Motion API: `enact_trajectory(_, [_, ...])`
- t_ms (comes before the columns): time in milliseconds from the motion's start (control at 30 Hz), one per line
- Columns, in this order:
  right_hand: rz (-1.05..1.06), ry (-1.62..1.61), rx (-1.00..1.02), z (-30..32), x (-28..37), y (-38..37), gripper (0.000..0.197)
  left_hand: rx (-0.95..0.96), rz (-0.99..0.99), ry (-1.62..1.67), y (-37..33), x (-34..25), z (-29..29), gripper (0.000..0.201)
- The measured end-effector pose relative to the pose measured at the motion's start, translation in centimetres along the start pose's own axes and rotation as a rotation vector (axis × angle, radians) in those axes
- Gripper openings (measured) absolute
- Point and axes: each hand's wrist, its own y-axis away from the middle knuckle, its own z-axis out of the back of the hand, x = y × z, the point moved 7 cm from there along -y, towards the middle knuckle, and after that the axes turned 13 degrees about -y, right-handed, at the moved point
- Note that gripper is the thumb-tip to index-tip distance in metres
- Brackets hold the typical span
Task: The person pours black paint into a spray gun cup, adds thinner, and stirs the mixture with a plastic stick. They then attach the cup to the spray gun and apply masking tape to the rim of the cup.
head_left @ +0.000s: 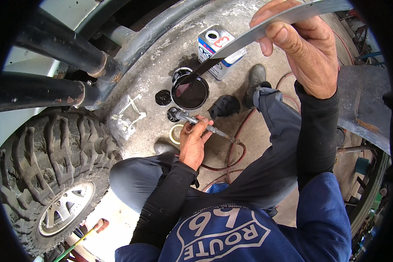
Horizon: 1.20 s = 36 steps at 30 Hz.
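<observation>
My right hand (303, 48) is closed on a long, flat grey metal strip (249, 37), with the thumb on its near face. The strip slants down, and its black-coated lower end reaches over or into a round can (192, 108) of dark, glossy liquid. Closer to my body, my left hand (193, 142) is wrapped round a slim grey hose-fed air tool (214, 130). That tool's round, black-smeared end sits just short of the can. Its other end joins a dark red hose (243, 150). Whether the strip touches the liquid is hard to tell.
A rectangular metal tin (222, 65) stands behind the can. Around the can are a black-coated disc (163, 98), a dark cloth (225, 106) and a roll of tape (175, 133). A large knobbly tire (52, 161) and black vehicle tubes (65, 48) fill the left side.
</observation>
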Motion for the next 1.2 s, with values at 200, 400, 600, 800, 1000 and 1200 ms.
enact_trajectory(200, [-0.015,-0.012,-0.008,0.0,-0.1,0.0,0.02,0.004,-0.002,0.016,-0.1,0.2,0.1,0.026])
enact_trajectory(400, [-0.02,-0.03,0.012,-0.1,-0.3,0.0,0.02,0.004,0.002,0.026,0.0,0.1,0.0,0.025])
enact_trajectory(600, [-0.099,-0.092,-0.032,0.9,-2.4,0.1,0.017,0.005,-0.002,0.025,0.1,-0.1,-0.1,0.026])
enact_trajectory(800, [-0.188,-0.084,-0.077,3.1,-6.0,-0.2,0.014,-0.015,0.0,0.021,0.4,-0.3,0.0,0.025])
enact_trajectory(1000, [-0.538,-0.064,-0.351,6.1,-11.2,1.5,0.028,-0.032,-0.021,0.024,1.3,-0.8,1.2,0.024])
enact_trajectory(1200, [-0.609,-0.177,-0.458,6.5,-15.4,1.5,0.022,-0.046,-0.062,0.018,2.1,-1.3,2.9,0.028])
